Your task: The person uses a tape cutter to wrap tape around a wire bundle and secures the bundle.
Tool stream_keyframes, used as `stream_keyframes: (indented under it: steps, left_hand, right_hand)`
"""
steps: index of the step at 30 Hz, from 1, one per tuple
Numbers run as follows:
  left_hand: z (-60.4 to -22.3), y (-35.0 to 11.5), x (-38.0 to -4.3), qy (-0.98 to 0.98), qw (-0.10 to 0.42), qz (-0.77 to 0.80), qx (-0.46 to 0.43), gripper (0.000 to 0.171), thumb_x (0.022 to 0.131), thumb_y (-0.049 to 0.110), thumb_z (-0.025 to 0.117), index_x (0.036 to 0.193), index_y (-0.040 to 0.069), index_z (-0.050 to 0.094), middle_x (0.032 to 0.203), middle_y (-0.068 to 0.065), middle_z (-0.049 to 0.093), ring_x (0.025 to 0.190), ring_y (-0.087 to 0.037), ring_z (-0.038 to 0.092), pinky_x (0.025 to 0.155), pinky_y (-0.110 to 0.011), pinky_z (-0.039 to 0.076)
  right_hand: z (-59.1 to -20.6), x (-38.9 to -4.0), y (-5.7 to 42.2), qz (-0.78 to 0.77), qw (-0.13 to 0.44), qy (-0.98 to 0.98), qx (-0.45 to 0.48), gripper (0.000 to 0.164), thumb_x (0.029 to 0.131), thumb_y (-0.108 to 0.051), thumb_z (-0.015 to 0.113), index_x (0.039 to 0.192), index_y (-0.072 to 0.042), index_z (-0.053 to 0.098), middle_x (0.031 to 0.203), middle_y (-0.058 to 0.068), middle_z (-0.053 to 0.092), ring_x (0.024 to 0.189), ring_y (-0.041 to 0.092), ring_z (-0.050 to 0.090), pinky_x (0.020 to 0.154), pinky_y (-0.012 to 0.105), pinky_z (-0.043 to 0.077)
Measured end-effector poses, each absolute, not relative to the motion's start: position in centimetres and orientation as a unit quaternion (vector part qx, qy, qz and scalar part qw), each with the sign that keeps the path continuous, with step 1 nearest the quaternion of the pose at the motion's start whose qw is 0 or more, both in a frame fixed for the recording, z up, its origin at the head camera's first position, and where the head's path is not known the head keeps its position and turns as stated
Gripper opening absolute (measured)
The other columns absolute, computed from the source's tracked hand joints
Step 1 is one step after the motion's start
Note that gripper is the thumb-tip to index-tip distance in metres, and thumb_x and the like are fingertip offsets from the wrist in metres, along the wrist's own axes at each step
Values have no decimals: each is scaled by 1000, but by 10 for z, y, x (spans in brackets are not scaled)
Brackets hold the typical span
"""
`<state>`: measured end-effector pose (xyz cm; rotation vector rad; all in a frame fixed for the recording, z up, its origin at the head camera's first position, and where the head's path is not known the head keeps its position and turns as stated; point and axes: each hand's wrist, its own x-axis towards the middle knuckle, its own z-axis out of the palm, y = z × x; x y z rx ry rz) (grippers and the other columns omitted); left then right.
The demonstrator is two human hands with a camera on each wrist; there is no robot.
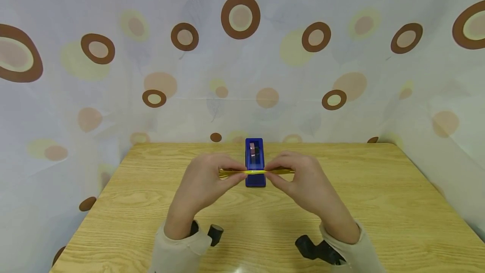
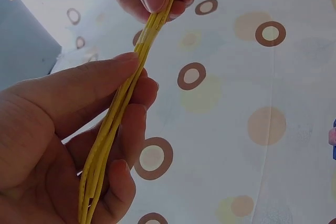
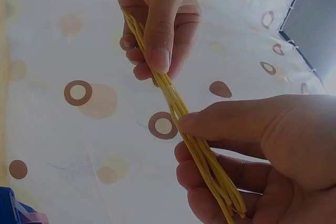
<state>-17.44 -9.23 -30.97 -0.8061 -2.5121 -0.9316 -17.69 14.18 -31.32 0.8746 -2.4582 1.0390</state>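
Note:
A bundle of thin yellow strands [image 1: 256, 172] stretches level between both hands, above the table. Clear, shiny tape [image 3: 172, 97] wraps its middle. My left hand [image 1: 206, 182] pinches the bundle just left of the tape, thumb against fingers. On the other side my right hand [image 1: 303, 182] pinches it the same way. In the left wrist view the strands [image 2: 107, 129] run across the left fingers and spread slightly. The right wrist view shows the loose strand ends [image 3: 231, 203] fanning out over the right fingers.
Behind the hands a blue tape dispenser [image 1: 255, 181] with a pinkish roll in it stands on the wooden table [image 1: 125, 205]. A patterned cloth [image 1: 242, 66] hangs along the table's back and sides. Black wrist camera mounts [image 1: 215, 234] stick out by the sleeves.

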Motion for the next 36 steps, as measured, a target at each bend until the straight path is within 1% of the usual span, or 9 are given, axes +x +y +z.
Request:
stream_keyframes:
  steps: [8, 17, 22, 27, 30, 36]
  left_hand:
    - [-310, -96, -175, -881, 168, -345, -278, 14, 82, 20, 82, 95, 17, 81, 92, 10, 74, 82, -4, 67, 73, -29, 53]
    - [-310, -97, -175, -879, 170, -352, -273, 11, 83, 20, 82, 93, 19, 81, 89, 11, 73, 81, -3, 66, 71, -26, 53]
    - [-308, -96, -175, -882, 170, -348, -270, 9, 83, 18, 82, 92, 19, 81, 88, 11, 74, 79, -2, 66, 70, -29, 53]
    - [-310, -96, -177, -879, 159, -352, -278, 9, 83, 17, 81, 92, 18, 81, 88, 11, 73, 79, -2, 65, 71, -29, 53]
    - [-312, -97, -178, -879, 155, -352, -282, 8, 83, 17, 81, 91, 18, 81, 88, 11, 73, 78, -1, 65, 71, -28, 52]
    - [-318, -97, -181, -883, 142, -348, -279, 8, 84, 18, 80, 92, 19, 81, 87, 12, 72, 78, 0, 65, 72, -27, 52]
  right_hand:
    - [-311, -177, 147, 370, 151, -867, 297, 13, 83, -4, 80, 91, -14, 77, 91, -9, 68, 83, 5, 67, 73, 30, 56]
    - [-310, -178, 152, 368, 153, -869, 292, 13, 84, -3, 78, 91, -13, 77, 90, -8, 68, 82, 6, 67, 74, 31, 56]
    - [-311, -180, 151, 365, 155, -869, 294, 12, 84, -4, 79, 91, -13, 77, 89, -8, 68, 82, 6, 67, 73, 31, 56]
    - [-311, -181, 153, 366, 150, -871, 292, 12, 85, -5, 78, 92, -14, 76, 90, -9, 68, 82, 5, 67, 73, 33, 55]
    - [-312, -182, 153, 370, 142, -870, 294, 12, 85, -5, 78, 92, -15, 76, 90, -10, 68, 83, 5, 67, 73, 32, 55]
    - [-322, -188, 155, 384, 124, -863, 304, 11, 85, -3, 77, 92, -12, 77, 89, -8, 67, 81, 7, 65, 71, 30, 55]
